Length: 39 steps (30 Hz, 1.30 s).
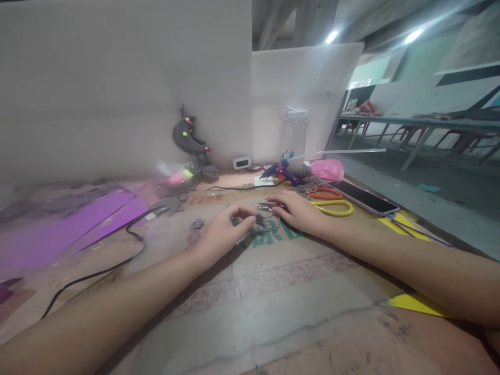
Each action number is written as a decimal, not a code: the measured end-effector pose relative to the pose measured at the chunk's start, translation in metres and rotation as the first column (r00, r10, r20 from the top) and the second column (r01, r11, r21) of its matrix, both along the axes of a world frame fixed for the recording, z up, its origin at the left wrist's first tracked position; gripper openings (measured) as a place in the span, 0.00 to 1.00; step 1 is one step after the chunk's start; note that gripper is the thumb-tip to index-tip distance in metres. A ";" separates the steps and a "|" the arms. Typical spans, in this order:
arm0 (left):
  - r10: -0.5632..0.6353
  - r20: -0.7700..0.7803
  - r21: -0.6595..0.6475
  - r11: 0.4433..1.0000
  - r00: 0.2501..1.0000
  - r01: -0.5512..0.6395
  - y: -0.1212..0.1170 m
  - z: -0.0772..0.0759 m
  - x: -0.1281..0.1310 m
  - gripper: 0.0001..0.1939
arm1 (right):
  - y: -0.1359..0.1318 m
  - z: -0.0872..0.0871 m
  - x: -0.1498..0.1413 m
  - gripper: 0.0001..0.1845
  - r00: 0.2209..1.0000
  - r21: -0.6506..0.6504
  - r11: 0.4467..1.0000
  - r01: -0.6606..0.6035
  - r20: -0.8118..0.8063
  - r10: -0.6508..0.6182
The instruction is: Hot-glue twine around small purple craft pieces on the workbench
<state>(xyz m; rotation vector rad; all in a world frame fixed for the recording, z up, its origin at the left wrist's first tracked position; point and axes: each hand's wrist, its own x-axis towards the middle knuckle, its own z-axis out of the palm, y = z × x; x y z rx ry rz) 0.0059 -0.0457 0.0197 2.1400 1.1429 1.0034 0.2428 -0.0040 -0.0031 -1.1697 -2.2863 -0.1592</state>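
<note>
My left hand (224,232) is closed in a pinch, thumb and forefinger meeting at a small dark purple piece (259,220) just above the table sheet. Its exact shape is blurred. To the right, my right hand (297,212) curls over a small metal-tipped pair of snips (266,207), whose points face left toward the purple piece; the handles are hidden under my fingers. Left of my left hand lie little purple bits (196,225), smeared in the picture.
Behind my right hand lie orange-handled scissors (326,194), yellow-handled scissors (339,208) and a phone (365,197). A blue glue gun (282,171) and a small clock (242,163) stand at the back. Purple sheets (105,216) and a black cable (97,273) lie left.
</note>
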 end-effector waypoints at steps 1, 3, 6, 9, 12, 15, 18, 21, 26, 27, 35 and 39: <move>0.003 0.012 -0.005 1.000 1.000 -0.003 0.001 -0.001 0.000 0.07 | -0.002 0.002 -0.001 0.14 0.999 0.011 1.000 -0.010 -0.031 0.010; 0.009 0.023 -0.011 1.000 1.000 -0.009 0.003 -0.002 -0.001 0.07 | -0.008 0.006 -0.003 0.14 0.993 0.018 0.998 -0.055 -0.099 0.057; 0.002 0.020 -0.002 1.000 1.000 -0.002 0.002 -0.003 -0.001 0.09 | -0.021 0.013 -0.009 0.14 0.976 -0.050 0.985 -0.167 -0.153 0.158; -0.010 0.020 0.013 1.000 1.000 0.009 0.000 -0.002 -0.001 0.10 | -0.035 0.017 -0.019 0.18 0.967 -0.109 0.968 -0.228 -0.140 0.212; -0.003 0.022 0.005 1.000 1.000 0.003 -0.002 -0.001 0.000 0.11 | -0.043 0.017 -0.026 0.22 0.973 -0.129 0.967 -0.221 -0.099 0.209; -0.015 0.021 0.013 1.000 1.000 0.015 -0.003 -0.001 0.000 0.11 | -0.044 0.017 -0.028 0.14 0.982 -0.150 0.973 -0.178 -0.096 0.165; -0.045 0.013 0.017 0.999 0.999 0.045 -0.002 -0.002 0.000 0.10 | -0.042 0.017 -0.027 0.10 0.978 -0.157 0.977 -0.144 -0.171 0.116; -0.080 -0.007 -0.012 0.997 0.997 0.080 -0.002 -0.003 0.000 0.09 | -0.042 0.018 -0.026 0.12 0.955 -0.130 0.981 -0.142 -0.280 0.101; -0.134 -0.035 -0.070 0.989 0.990 0.132 -0.002 -0.001 0.002 0.08 | -0.049 0.022 -0.026 0.17 0.934 -0.100 0.976 -0.193 -0.325 0.152; -0.142 -0.044 -0.071 0.988 0.989 0.139 -0.002 -0.001 0.002 0.08 | -0.050 0.023 -0.026 0.17 0.933 -0.091 0.976 -0.197 -0.324 0.158; -0.181 -0.105 -0.043 0.983 0.978 0.178 0.000 -0.006 0.003 0.07 | -0.055 0.024 -0.024 0.18 0.939 -0.056 0.976 -0.210 -0.288 0.186; -0.192 -0.058 -0.045 0.981 0.980 0.189 -0.002 -0.005 0.002 0.12 | -0.055 0.022 -0.026 0.20 0.941 -0.065 0.972 -0.224 -0.272 0.199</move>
